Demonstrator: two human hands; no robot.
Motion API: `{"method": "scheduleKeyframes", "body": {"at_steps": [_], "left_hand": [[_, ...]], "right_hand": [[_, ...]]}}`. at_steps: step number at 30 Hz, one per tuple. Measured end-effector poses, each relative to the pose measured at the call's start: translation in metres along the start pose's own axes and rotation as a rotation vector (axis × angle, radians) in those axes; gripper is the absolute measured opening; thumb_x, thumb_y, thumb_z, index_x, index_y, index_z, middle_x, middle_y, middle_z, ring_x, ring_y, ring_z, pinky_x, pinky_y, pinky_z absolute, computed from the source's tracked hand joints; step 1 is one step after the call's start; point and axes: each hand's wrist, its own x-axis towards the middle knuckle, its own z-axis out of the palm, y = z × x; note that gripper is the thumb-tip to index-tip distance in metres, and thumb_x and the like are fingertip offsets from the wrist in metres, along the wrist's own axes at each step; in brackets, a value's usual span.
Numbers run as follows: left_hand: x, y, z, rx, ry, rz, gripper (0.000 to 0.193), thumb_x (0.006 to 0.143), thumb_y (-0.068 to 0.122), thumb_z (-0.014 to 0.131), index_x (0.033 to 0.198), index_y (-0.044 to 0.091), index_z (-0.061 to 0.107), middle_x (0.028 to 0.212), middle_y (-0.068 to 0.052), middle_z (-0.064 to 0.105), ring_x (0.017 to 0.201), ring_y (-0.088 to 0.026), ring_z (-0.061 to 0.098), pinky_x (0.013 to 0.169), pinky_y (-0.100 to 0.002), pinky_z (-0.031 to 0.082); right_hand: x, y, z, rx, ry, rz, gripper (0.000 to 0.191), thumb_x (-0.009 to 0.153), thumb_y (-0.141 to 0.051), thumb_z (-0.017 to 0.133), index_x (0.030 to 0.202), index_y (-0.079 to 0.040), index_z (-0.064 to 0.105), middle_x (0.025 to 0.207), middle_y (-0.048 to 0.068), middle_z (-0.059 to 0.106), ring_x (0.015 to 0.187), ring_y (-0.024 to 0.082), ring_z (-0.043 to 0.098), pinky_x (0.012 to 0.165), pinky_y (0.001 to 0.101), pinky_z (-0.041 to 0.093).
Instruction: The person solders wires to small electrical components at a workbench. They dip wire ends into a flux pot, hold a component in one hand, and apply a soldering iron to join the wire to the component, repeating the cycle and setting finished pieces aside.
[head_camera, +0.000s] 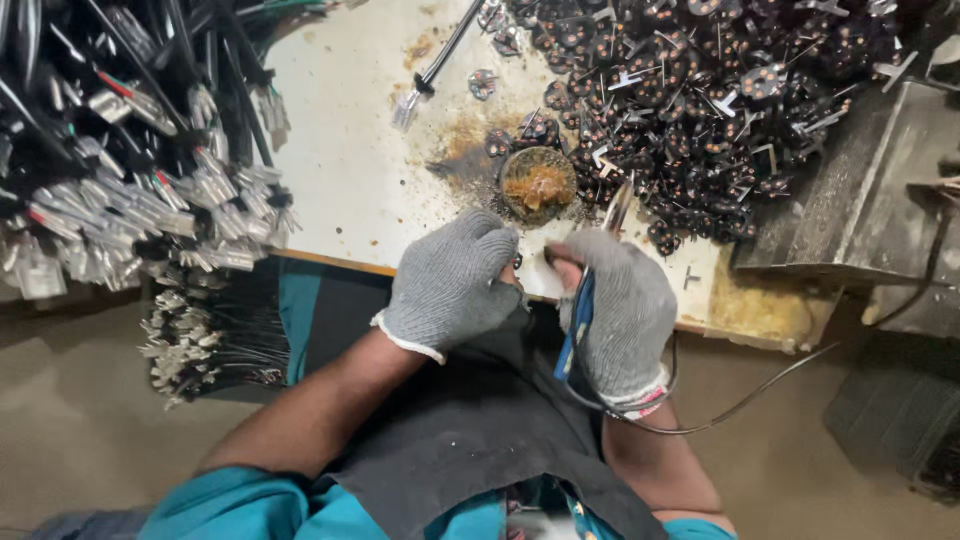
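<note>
Where the dark apron (470, 430) covers the lap, both gloved hands meet just over the near edge of the white worktable (350, 170). The left hand (450, 285), in a grey knit glove, is curled shut with its fingertips bunched at the table edge; whatever small piece it pinches is hidden behind the fingers. The right hand (620, 315), gloved the same, is closed around a soldering iron (585, 310) with a blue handle, gripped like a pen, its metal tip angled up towards the table. A thin black cord (760, 390) runs from the iron's handle, looping off to the right. Just beyond the hands sits a small round tin of brownish flux (538, 185), ringed by scorched stains on the tabletop. Beyond it and to the right lies a large heap of small dark round parts with metal pins (700, 90). On the left, bundles of black cables with clear plug ends (140, 170) spill across the table and hang over its edge. A grey metal tray (860, 190) slopes at the right edge.
</note>
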Motion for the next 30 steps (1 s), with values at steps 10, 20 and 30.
{"method": "scheduleKeyframes", "body": {"at_steps": [10, 20, 30], "left_hand": [[0.002, 0.001, 0.005, -0.005, 0.015, 0.014, 0.010, 0.078, 0.012, 0.072, 0.086, 0.009, 0.066, 0.092, -0.011, 0.065, 0.081, -0.034, 0.067, 0.068, -0.045, 0.054], [0.001, 0.003, 0.006, 0.013, 0.002, 0.019, 0.010, 0.081, 0.014, 0.073, 0.087, 0.008, 0.067, 0.093, -0.012, 0.066, 0.081, -0.033, 0.067, 0.066, -0.044, 0.054], [-0.002, -0.002, 0.007, -0.031, -0.003, 0.027, 0.014, 0.083, 0.021, 0.080, 0.087, 0.012, 0.069, 0.095, -0.007, 0.067, 0.084, -0.030, 0.068, 0.067, -0.042, 0.055]], "right_hand": [[-0.004, 0.020, 0.002, -0.117, -0.019, -0.032, 0.028, 0.090, -0.019, 0.083, 0.112, -0.014, 0.066, 0.088, 0.016, 0.063, 0.079, 0.037, 0.061, 0.069, 0.0475, 0.046], [-0.018, 0.025, 0.003, 0.049, -0.080, -0.053, 0.021, 0.086, -0.009, 0.075, 0.104, -0.014, 0.066, 0.102, 0.015, 0.072, 0.092, 0.032, 0.071, 0.079, 0.0437, 0.054], [-0.013, 0.013, 0.011, 0.163, 0.050, 0.173, 0.019, 0.082, -0.009, 0.087, 0.099, -0.009, 0.078, 0.106, 0.015, 0.074, 0.105, 0.032, 0.068, 0.094, 0.0414, 0.052]]}}
